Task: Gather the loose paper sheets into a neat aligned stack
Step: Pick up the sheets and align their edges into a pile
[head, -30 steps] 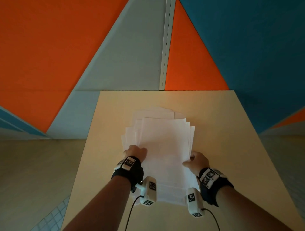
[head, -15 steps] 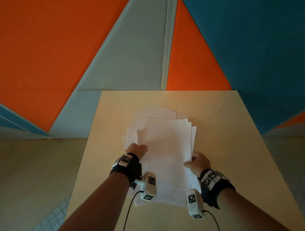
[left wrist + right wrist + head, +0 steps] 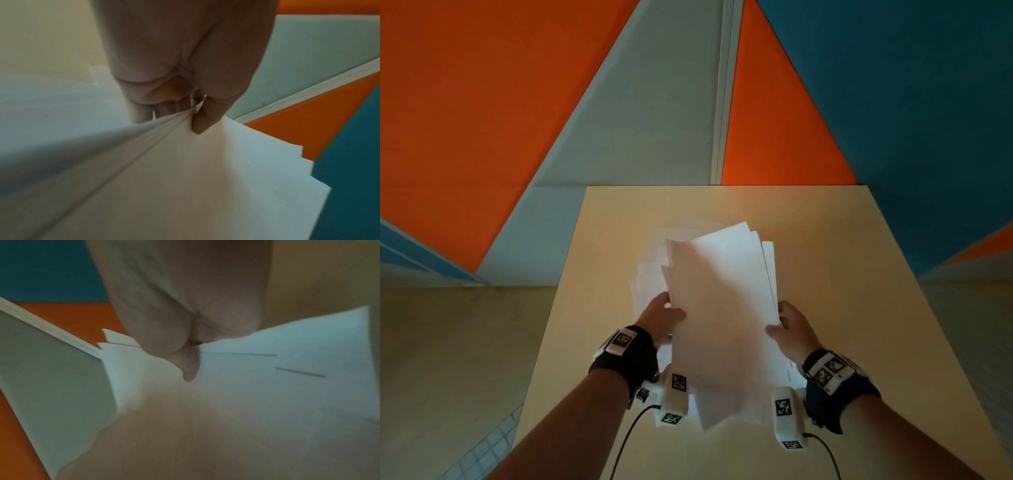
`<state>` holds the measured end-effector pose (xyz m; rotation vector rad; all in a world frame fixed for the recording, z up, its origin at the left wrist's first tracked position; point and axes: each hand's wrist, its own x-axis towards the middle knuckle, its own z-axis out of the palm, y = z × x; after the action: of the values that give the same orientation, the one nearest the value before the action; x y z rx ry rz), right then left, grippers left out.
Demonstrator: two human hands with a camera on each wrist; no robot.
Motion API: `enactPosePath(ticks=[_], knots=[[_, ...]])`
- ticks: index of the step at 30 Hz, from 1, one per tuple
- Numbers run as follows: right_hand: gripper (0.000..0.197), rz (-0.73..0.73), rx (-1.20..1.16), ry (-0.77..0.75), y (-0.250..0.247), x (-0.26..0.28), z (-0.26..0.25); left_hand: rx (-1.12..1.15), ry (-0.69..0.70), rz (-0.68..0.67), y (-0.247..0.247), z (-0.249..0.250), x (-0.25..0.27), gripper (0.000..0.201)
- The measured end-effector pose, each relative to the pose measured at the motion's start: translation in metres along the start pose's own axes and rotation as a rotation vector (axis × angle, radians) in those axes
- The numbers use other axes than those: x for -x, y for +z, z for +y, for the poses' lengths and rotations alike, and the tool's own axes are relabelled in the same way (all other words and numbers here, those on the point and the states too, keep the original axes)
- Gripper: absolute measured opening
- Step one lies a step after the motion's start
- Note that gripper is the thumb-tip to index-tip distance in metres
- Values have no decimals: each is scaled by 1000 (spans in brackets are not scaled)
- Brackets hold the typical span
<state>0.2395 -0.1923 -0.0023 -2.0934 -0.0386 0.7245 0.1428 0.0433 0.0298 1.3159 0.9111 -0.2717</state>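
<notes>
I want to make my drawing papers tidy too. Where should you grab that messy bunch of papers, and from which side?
Probably at the two long side edges, near the middle, one hand from each side, as the left hand and right hand do now. The paper sheets are floppy and fanned, corners sticking out at the top, so pinching both sides should keep them together for tapping level on the table.

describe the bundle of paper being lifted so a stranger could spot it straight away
On the pale wooden table, look between the two hands: the left hand and the right hand grip a bundle of white paper sheets by its sides. Unlike the loose white sheets lying beneath, it tilts upward, corners fanned.
</notes>
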Motion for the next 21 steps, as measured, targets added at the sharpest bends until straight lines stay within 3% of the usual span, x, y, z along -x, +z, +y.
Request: enactPosePath(ticks=[4, 7, 10, 12, 13, 16, 21], knots=[[25, 41, -206, -124, -23, 11, -26, 128, 315, 0, -10, 16, 19, 53], [24, 41, -327, -216, -35, 17, -50, 168, 472, -10, -16, 36, 34, 44], [33, 52, -385, -325, -40, 26, -77, 139, 563, -3, -20, 52, 47, 46], [26, 7, -385, -360, -38, 30, -86, 103, 614, 19, -23, 55, 53, 51], [18, -21, -375, -363, -37, 31, -86, 82, 633, 30, -24, 56, 55, 49], [38, -10, -402, -353, -30, 35, -88, 21, 680, 72, -26, 55, 60, 41], [37, -18, -393, -360, -26, 36, -84, -55, 716, 133, -30, 48, 62, 29]])
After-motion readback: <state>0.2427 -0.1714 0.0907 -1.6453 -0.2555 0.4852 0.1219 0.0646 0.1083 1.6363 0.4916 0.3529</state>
